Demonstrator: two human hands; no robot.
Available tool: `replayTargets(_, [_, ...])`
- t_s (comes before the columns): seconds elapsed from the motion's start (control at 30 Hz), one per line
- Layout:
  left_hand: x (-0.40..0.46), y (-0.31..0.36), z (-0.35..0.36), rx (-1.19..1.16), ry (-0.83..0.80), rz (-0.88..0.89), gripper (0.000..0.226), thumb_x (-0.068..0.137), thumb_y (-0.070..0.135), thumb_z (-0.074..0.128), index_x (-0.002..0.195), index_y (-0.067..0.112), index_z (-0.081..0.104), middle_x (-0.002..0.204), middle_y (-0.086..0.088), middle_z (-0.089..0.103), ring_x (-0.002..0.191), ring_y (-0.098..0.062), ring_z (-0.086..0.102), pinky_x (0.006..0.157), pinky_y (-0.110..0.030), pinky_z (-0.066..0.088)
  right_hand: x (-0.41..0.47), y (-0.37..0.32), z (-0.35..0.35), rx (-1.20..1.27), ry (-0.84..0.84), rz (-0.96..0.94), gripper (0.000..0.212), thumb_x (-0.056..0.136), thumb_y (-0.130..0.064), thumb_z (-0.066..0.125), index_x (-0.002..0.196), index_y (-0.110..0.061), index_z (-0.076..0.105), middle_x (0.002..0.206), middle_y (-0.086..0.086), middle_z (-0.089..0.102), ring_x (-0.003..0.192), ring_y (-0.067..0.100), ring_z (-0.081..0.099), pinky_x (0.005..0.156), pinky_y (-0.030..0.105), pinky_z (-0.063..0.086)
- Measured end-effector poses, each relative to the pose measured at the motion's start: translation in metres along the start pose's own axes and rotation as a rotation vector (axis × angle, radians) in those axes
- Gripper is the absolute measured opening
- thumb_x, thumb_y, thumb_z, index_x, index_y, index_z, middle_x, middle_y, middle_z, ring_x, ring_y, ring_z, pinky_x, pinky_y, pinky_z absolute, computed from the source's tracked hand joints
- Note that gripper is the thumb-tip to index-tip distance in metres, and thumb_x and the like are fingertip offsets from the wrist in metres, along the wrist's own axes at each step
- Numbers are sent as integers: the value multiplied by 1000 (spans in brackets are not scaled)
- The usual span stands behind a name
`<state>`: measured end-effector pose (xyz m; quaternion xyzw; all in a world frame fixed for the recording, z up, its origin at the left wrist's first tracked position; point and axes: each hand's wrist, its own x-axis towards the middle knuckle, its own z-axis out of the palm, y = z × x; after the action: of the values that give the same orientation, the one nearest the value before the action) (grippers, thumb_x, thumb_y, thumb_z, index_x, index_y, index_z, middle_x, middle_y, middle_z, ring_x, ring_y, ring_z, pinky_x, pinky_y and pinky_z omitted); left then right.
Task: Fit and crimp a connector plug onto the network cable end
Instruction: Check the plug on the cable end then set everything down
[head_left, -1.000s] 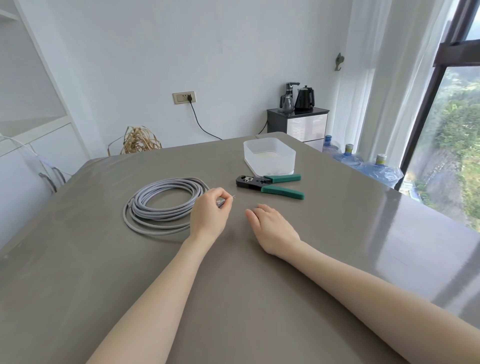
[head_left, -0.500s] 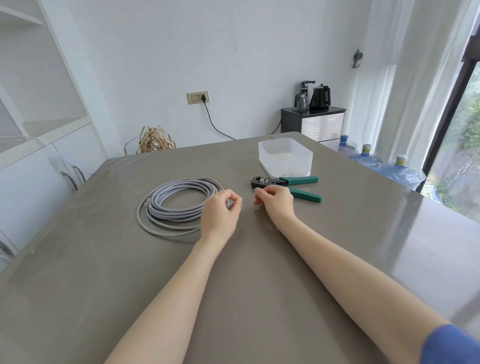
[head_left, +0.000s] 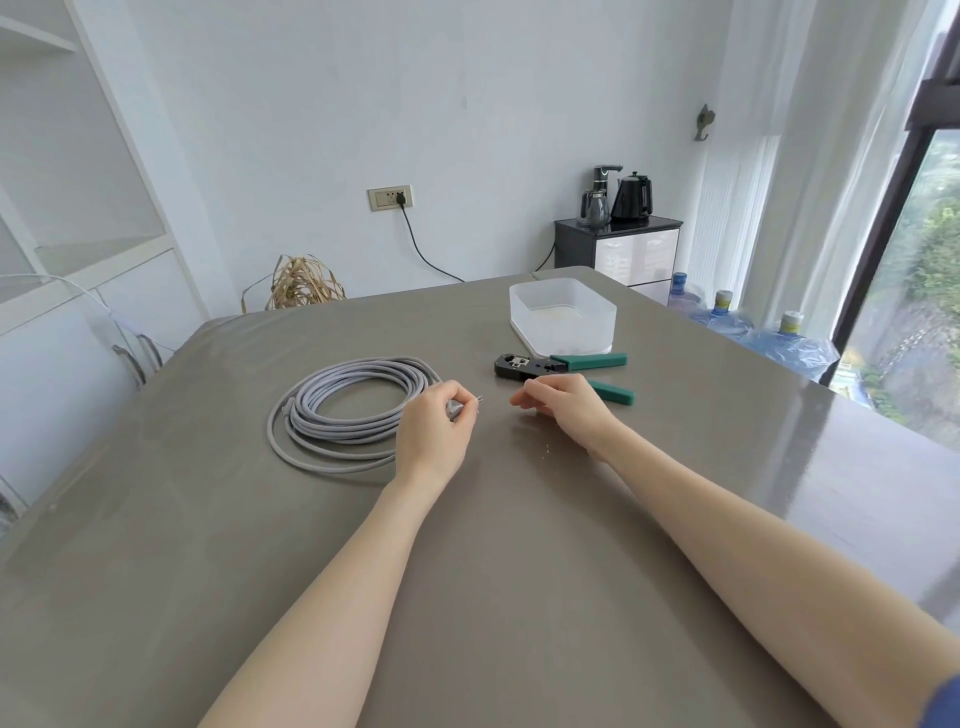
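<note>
Barely visible, the cable end (head_left: 470, 402) pokes from the left hand (head_left: 434, 428), which pinches it. Whether the right hand (head_left: 563, 402), fingers curled, holds a plug cannot be told.

Beside the one clear tub (head_left: 563, 316) on the table: one cable coil (head_left: 347, 410), one pair of pliers (head_left: 563, 370). Two hands. Beyond it, three water bottles (head_left: 722, 321).

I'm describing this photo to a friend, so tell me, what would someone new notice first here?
First, the two bare hands meeting mid-table: the left hand pinches the stripped end of the coiled grey network cable, while the right hand hovers opposite with curled fingers; what it holds is too small to tell. Just behind lie the green-handled black crimping tool and a translucent white plastic box.
</note>
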<state>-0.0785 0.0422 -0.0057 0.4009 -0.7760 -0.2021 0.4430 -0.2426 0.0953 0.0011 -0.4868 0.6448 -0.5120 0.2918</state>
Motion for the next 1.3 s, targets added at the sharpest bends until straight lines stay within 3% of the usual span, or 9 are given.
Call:
replayTargets(0.1, [-1,0,-1,0,-3,0,18,85,15,61,66,15,59,54,14,42,54,-6,39,52,-20,22,-9,3,3,-146,-42,-43,28,96,-22,46,87,-19,72,85,-4,74,79,5,59,80,21,45])
replayTargets(0.2, [-1,1,-1,7,-5,2,18,85,15,60,67,15,59,55,15,42,56,-7,38,53,-21,21,-18,5,6,-128,34,-73,25,94,-18,47,84,-12,69,71,7,74,70,-3,65,66,12,47])
replayTargets(0.33, [-2,4,-1,11,-5,12,16,85,15,61,69,12,62,54,16,39,54,-4,40,51,-14,28,-29,5,4,-32,118,-61,23,94,-10,49,80,-1,65,59,15,67,66,12,72,61,17,54])
replayTargets(0.63, [-2,6,-2,6,-17,21,17,86,15,60,70,10,62,55,15,39,53,-4,40,51,-15,28,-47,5,1,-14,263,-80,21,94,-13,51,82,-8,67,70,4,73,78,20,70,83,27,54])
replayTargets(0.8, [-2,7,-2,6,-17,19,16,85,14,60,70,10,63,56,16,39,54,-4,41,51,-18,26,-53,11,2,-266,258,-80,30,94,-8,38,111,-18,60,79,-4,70,94,21,60,76,27,47])
replayTargets(0.97, [-2,5,-2,6,-15,24,15,85,12,59,71,9,63,55,16,40,55,-4,41,53,-18,27,-58,11,11,-269,304,-104,28,92,-13,43,115,-26,52,72,-9,70,85,12,62,68,25,46])
replayTargets(1.1, [-2,5,-2,6,-7,23,14,85,12,60,71,9,63,55,17,40,56,-5,40,53,-20,25,-55,7,9,-188,298,-138,31,93,-8,40,116,-23,53,80,-5,71,76,12,60,55,7,42])
replayTargets(1.2, [-2,5,-2,15,-8,32,14,85,12,59,71,10,63,59,17,43,62,-9,41,54,-19,25,-49,2,6,-230,190,-108,41,92,-2,33,124,-21,50,93,2,71,89,19,61,62,14,42])
replayTargets(1.3, [-2,5,-1,16,-9,34,14,85,12,59,72,10,63,61,16,45,64,-12,42,55,-20,23,-50,3,5,-251,162,-97,43,89,-1,34,121,-24,51,85,-2,72,90,19,63,68,21,44])
